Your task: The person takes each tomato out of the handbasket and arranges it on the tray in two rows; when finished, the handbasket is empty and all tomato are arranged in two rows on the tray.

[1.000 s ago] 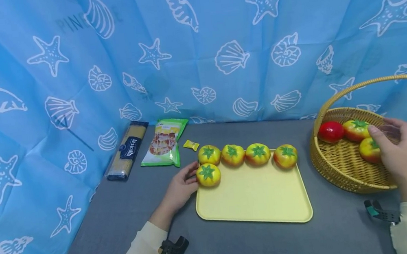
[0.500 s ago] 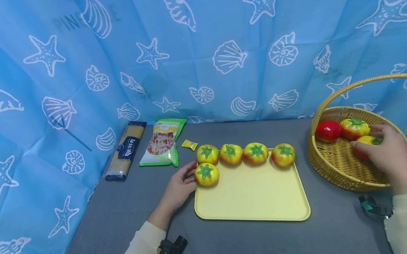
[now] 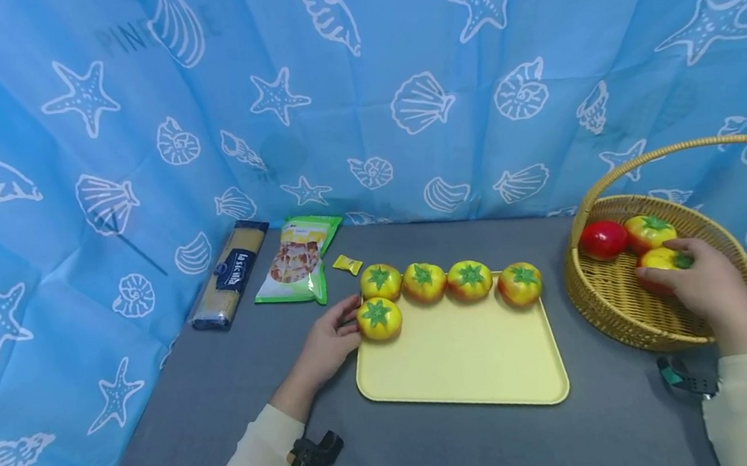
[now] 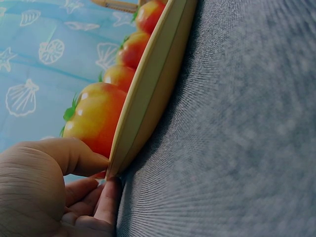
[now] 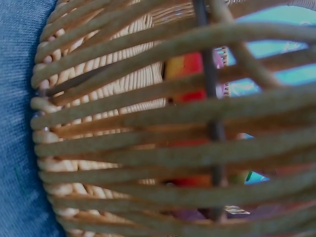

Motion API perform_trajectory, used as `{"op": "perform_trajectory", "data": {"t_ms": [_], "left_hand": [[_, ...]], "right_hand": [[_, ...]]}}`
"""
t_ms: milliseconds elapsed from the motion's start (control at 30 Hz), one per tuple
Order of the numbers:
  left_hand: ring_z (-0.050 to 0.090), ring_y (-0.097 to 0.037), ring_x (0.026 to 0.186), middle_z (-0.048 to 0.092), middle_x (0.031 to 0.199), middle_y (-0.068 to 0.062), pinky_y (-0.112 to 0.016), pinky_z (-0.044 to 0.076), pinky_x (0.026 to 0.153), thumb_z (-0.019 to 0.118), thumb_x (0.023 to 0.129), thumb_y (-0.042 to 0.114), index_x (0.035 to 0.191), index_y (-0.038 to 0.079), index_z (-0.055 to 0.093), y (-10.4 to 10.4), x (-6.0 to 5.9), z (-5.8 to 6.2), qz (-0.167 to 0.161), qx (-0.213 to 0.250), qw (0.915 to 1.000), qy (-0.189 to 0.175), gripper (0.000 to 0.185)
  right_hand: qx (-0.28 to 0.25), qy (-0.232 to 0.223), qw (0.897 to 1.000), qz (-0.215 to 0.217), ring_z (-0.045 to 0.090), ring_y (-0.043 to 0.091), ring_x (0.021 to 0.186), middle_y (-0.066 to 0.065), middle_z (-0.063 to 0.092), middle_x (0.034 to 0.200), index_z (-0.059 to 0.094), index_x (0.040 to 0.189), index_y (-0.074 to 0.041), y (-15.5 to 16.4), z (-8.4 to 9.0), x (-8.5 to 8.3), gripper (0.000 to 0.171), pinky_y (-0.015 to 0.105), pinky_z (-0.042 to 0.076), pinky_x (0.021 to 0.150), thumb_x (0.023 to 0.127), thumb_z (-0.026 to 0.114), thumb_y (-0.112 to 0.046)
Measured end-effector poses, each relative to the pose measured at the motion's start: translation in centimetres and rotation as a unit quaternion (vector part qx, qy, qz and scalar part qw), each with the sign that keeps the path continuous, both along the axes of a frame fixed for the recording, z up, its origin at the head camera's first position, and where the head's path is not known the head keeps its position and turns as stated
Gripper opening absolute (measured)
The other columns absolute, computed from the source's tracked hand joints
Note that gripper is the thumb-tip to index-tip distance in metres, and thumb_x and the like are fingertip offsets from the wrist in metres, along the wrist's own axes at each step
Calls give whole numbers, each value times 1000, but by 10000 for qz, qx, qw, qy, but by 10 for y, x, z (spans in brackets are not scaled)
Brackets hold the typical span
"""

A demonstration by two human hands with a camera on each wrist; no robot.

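My left hand is at the left edge of the yellow tray; in the left wrist view, thumb and fingers pinch the tray's rim. Several yellow-red tomatoes with green star-shaped tops line the tray's far side, one more sitting near my left fingertips. On the right, my right hand reaches into the wicker basket and grips a yellow-red tomato. Beside it in the basket lie another such tomato and a red fruit. Basket weave blocks most of the right wrist view.
A pasta pack, a green-and-white food bag and a small yellow packet lie at the back left of the grey tabletop. The basket's handle arches high. A blue shell-print curtain hangs behind.
My right hand has moved left and lower into the basket, onto the nearer tomato, which has shifted slightly left. The left hand stays at the tray's edge.
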State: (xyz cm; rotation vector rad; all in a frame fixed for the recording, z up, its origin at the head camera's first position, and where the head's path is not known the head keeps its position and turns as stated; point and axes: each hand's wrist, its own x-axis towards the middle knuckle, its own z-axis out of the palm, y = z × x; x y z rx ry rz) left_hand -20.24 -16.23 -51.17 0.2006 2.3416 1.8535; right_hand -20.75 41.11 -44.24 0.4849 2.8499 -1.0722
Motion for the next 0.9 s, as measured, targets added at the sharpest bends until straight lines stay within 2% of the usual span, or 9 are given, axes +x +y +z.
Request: {"op": "perform_trajectory", "data": {"t_ms": [133,367,533,900], "left_hand": [[60,-33,136,51,162,-17,-38,56,108,66,92,-5,163,-1,47,0,1,1,23,-34,10000,7,73],[60,-33,136,51,162,-18,-39,55,108,67,92,-4,163,0,47,0,0,-1,11,-54,10000,-22,73],[60,-33,136,51,162,-17,-39,55,108,67,92,-4,163,0,47,0,0,0,19,-53,10000,-60,74],[59,-32,136,52,161,-16,-41,55,109,67,92,-3,163,1,47,0,0,0,29,-71,9999,-71,74]], "right_hand": [[19,140,9998,159,31,69,131,53,21,154,19,163,16,-1,0,0,101,84,36,102,105,68,-50],[179,528,9981,246,32,68,129,53,22,152,23,164,13,-3,0,2,95,80,41,92,107,67,-47],[259,876,9953,315,30,69,132,50,24,155,26,166,10,-5,2,1,90,87,36,98,107,68,-44],[-6,1285,9910,368,34,64,133,45,26,161,29,167,7,-15,11,6,85,84,40,98,107,69,-38]]}}
